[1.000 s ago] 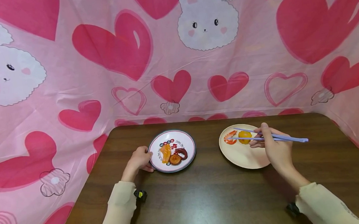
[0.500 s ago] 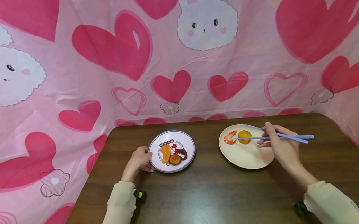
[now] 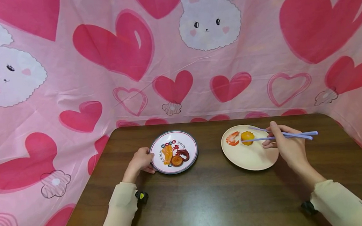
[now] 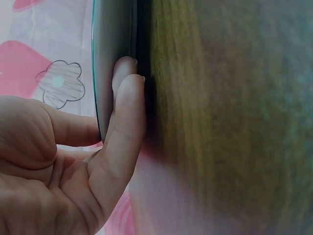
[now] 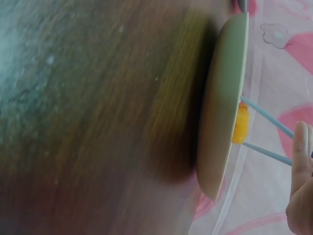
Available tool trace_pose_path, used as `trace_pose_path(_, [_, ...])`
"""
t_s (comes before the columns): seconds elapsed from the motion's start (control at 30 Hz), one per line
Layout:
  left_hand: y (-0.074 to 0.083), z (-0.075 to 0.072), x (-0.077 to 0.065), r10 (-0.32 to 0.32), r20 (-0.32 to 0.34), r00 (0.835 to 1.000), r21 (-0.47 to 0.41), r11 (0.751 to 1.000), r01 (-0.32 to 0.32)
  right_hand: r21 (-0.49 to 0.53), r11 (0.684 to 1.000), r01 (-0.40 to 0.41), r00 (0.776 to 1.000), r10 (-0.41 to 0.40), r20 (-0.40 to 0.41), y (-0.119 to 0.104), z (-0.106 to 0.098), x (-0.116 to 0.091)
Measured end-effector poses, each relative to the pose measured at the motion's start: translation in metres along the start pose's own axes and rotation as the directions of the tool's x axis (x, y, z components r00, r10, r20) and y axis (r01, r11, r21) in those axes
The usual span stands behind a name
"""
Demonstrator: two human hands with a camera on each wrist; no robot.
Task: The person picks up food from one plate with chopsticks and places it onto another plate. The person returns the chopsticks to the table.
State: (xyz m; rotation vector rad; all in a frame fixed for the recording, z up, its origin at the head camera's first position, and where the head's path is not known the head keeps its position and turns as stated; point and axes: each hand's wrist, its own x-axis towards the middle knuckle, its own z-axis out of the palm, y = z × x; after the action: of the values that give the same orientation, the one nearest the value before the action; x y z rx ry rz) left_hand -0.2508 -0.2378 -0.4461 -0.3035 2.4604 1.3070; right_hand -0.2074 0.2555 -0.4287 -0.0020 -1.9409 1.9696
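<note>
My left hand [image 3: 146,161] grips the left rim of a small white patterned plate [image 3: 184,136]; the left wrist view shows fingers [image 4: 128,110] curled under that rim [image 4: 115,49]. On this plate lie an orange strip [image 3: 167,154], a brown round piece [image 3: 176,160] and a dark red piece [image 3: 184,154]. My right hand [image 3: 273,137] holds lavender chopsticks [image 3: 291,135], tips apart beside an orange piece [image 3: 247,137] on a cream plate [image 3: 250,159]. A shrimp [image 3: 232,138] lies left of it. The right wrist view shows the plate [image 5: 222,112] edge-on, the orange piece [image 5: 239,125] and the chopsticks [image 5: 266,152].
Both plates sit toward the back of a dark wooden table [image 3: 212,202]. A pink cloth with hearts and bunnies [image 3: 171,57] hangs behind and around the sides. A black clip [image 3: 141,195] shows at my left cuff.
My right hand has drawn back to the right with the chopsticks; their tips went from over the shrimp to beside the orange piece. The left hand and the food stayed put.
</note>
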Motion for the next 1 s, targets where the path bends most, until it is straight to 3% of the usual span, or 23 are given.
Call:
trace_pose_path(0.3, [-0.0001,0.0001,-0.0004,0.003,0.002,1.0,-0.001,1.0,-0.003,-0.068,0.996,-0.056,0.998,0.055,-0.019,0.0026,-0.0005,0.004])
trace_pose_path(0.63, [0.0009,-0.0001,-0.0012,0.011,0.002,1.0,-0.006,1.0,-0.011,0.104,0.986,-0.128,0.992,0.129,0.0,0.0084,-0.0034,0.0101])
trace_pose_path(1.0, [0.0013,0.0,-0.0011,0.014,0.002,1.0,-0.011,1.0,-0.014,0.08,0.99,-0.117,0.993,0.118,-0.012,0.0095,-0.0029,0.0103])
